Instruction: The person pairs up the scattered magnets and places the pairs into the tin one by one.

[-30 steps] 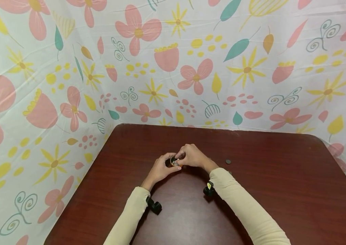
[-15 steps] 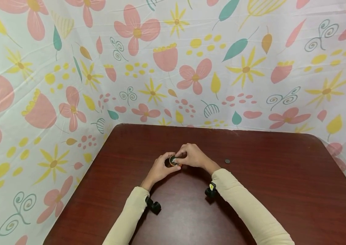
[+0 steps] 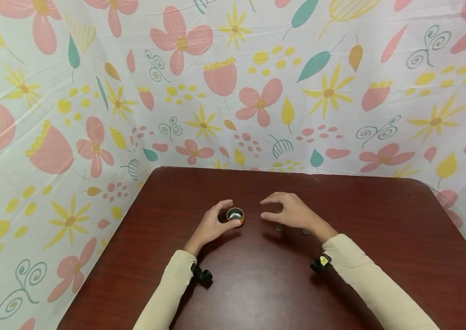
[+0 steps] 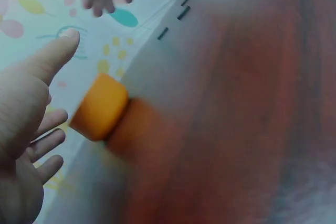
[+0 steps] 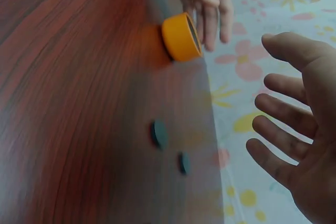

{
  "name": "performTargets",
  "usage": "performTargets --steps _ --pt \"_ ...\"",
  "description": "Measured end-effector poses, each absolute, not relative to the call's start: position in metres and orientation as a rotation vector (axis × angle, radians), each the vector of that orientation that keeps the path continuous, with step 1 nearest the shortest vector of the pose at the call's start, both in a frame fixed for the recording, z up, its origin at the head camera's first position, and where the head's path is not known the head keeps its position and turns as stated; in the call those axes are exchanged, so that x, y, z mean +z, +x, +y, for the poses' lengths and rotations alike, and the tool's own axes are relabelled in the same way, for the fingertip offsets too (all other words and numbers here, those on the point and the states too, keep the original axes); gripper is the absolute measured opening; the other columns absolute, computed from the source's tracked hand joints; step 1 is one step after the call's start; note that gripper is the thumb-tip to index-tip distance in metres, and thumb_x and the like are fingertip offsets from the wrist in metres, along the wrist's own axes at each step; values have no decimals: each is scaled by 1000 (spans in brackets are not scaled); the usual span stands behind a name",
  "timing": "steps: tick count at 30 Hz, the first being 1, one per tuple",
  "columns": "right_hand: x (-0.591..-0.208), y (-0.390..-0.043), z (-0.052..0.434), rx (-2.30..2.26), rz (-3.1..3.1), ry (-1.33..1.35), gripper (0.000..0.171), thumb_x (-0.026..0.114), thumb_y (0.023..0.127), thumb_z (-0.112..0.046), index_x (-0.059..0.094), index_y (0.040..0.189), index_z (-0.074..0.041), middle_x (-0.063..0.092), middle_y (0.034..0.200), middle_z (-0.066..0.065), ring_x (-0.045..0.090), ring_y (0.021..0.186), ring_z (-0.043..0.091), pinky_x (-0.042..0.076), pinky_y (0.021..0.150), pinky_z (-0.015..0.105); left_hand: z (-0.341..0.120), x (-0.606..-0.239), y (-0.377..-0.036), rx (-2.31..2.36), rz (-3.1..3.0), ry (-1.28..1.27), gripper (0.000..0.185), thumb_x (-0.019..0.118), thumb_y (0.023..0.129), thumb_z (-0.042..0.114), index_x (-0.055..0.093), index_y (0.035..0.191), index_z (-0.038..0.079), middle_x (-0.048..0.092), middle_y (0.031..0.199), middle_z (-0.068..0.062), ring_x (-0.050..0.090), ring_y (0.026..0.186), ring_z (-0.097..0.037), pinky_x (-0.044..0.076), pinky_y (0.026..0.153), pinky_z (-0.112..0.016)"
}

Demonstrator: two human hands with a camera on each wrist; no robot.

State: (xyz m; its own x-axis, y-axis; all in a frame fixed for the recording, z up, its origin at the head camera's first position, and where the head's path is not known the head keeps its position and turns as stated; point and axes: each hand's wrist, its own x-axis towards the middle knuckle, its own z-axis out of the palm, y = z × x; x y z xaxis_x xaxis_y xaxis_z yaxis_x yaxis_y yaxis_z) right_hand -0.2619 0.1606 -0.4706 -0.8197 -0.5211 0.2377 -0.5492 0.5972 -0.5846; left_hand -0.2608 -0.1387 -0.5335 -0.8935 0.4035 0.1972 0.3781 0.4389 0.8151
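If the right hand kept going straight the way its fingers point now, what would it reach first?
Probably the small orange cup that the left hand curls beside. The right hand is open, fingers aimed left at it, with bare table between. Two small dark discs lie under the palm, out of that line; depth is uncertain.

1. The left hand (image 3: 210, 223) lies low at the middle of the worktop (image 3: 381, 238), its fingers loosely spread and gently curved, thumb pointing right, gripping nothing.
2. The right hand (image 3: 292, 211) hovers to the right of it, palm down, fingers relaxed and slightly fanned; the right wrist view shows them straight and parted.
3. The two hands are apart, with a clear gap between them.
4. Both forearms wear cream sleeves and angle inward from below, each with a small black device at the wrist.
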Motion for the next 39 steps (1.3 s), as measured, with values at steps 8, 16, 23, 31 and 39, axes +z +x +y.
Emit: performTargets --steps 8,16,23,31,39 --pt "-464 -231 226 928 -2767 828 54 78 90 -49 70 132 -17 67 132 6 59 125 31 51 96 56 -125 -491 -249 1444 2705 876 68 79 89 48 51 149 34 50 151 8 43 143 -19 40 111 -56" --pt "-484 -209 273 877 -2769 734 54 82 87 -46 72 129 -12 69 126 6 63 119 31 53 92 55 -93 -480 -239 1369 2574 1049 69 74 91 53 48 151 33 51 150 6 50 137 -26 46 106 -54" --pt "-502 -203 284 859 -2784 707 53 81 87 -49 74 126 -13 71 120 3 66 113 28 54 90 53 -64 -502 -239 1315 2461 1079 71 74 92 49 50 152 20 54 150 2 54 134 -20 46 109 -41" --pt "-518 -205 281 870 -2786 713 49 81 88 -46 76 124 -13 70 115 -1 66 106 23 56 83 46 -40 -523 -245 1151 2522 1063 65 71 94 49 56 148 17 55 146 6 54 132 -12 48 105 -32" --pt "-527 -209 277 869 -2818 708 41 81 89 -41 78 118 -13 70 106 -1 66 97 20 55 77 39 -30 -536 -249 1012 2604 1018 52 67 98 45 61 143 21 53 144 2 50 131 -16 44 107 -36"
